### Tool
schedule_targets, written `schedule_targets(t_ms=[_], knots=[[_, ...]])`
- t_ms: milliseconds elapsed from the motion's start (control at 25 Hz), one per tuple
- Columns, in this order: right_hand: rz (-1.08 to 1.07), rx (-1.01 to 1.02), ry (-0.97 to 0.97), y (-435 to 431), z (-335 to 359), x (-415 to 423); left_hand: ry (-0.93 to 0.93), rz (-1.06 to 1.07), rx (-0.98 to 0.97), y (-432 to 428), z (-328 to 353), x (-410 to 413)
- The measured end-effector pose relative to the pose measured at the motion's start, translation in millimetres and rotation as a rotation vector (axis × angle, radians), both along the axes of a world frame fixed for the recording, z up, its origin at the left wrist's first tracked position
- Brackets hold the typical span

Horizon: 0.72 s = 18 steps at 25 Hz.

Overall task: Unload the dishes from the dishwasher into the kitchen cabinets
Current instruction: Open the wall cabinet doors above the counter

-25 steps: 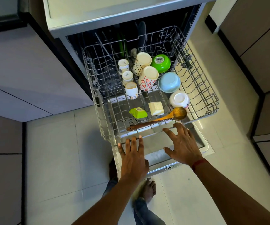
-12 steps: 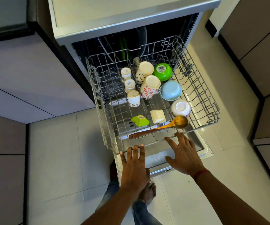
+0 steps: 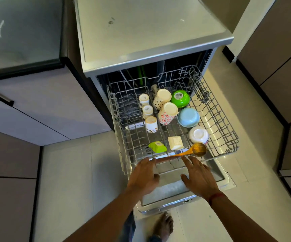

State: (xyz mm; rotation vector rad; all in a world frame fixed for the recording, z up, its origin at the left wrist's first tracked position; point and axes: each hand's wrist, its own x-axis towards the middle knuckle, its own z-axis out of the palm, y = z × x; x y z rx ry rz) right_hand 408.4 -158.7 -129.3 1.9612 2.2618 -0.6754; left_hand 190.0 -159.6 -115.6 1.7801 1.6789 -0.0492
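Note:
The dishwasher's wire rack [image 3: 226,137] is pulled out over the open door [image 3: 226,182]. It holds upturned cups [image 3: 151,124], two patterned tumblers [image 3: 167,110], a green bowl [image 3: 180,98], a blue bowl [image 3: 188,117], a white bowl [image 3: 198,135], a small green dish [image 3: 157,146], a cream square dish [image 3: 175,143] and a wooden spoon [image 3: 193,151]. My left hand [image 3: 143,175] hovers at the rack's front edge, fingers relaxed. My right hand [image 3: 198,175] is spread flat just short of the spoon. Both hold nothing.
The dishwasher top [image 3: 150,32] juts out above the rack. A grey cabinet with a black handle [image 3: 0,97] stands to the left, more cabinet fronts [image 3: 281,67] to the right. My bare foot [image 3: 164,226] stands on the tiled floor below the door.
The view has pulled back and tilted up, showing more of the dishwasher top. Both hands have moved a little forward to the rack's front edge, near the spoon's handle.

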Motion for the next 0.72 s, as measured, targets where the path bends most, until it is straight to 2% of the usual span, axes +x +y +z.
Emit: schedule_targets(t_ms=[520, 720], knots=[[0.034, 0.078, 0.06, 14, 71, -56, 0.051, -0.038, 0.066, 26, 59, -58], [0.078, 0.244, 0.069, 23, 124, -109, 0.007, -0.077, 0.182, 37, 96, -115]])
